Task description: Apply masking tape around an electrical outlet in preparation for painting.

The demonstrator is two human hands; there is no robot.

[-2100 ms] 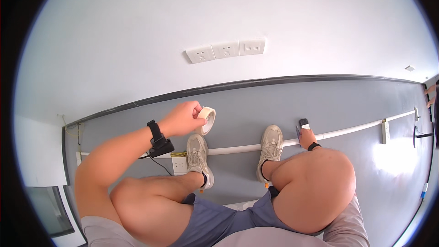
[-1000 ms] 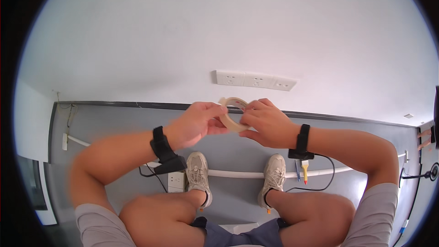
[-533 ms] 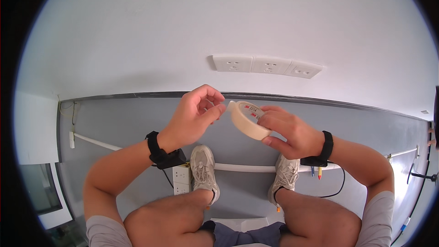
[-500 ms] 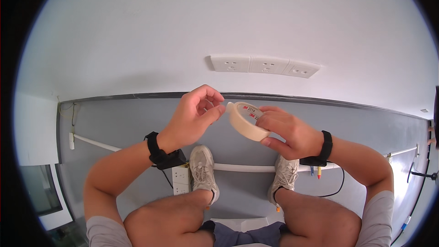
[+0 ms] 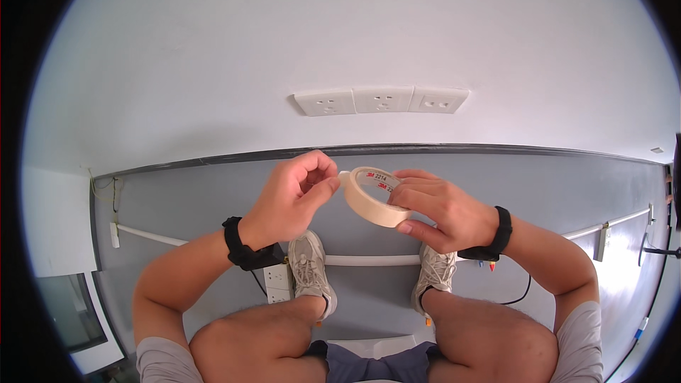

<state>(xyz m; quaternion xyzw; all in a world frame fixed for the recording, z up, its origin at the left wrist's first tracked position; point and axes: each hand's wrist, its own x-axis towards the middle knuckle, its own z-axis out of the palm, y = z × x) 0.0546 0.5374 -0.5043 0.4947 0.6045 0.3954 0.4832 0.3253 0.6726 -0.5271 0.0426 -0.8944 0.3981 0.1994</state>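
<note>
A roll of cream masking tape (image 5: 379,214) is held up in front of me, over the floor. My right hand (image 5: 443,213) grips its right side, with fingers inside the core and the thumb under the outer face. A short pale loose end (image 5: 345,177) sticks out from the roll's left side. My left hand (image 5: 291,195) is closed in a pinch at that end, its thumb and curled fingers meeting beside it. How much tape lies between the fingertips is hidden.
Three white wall sockets (image 5: 383,100) sit low on the white wall ahead, above a dark skirting strip (image 5: 397,149). A white pipe (image 5: 372,260) runs across the grey floor by my shoes (image 5: 310,269). A white power strip (image 5: 277,284) and a black cable (image 5: 514,299) lie nearby.
Both hands and the tape roll sit slightly lower and further left in view. The wall sockets have also shifted left as the view moved. The grip on the roll looks the same.
</note>
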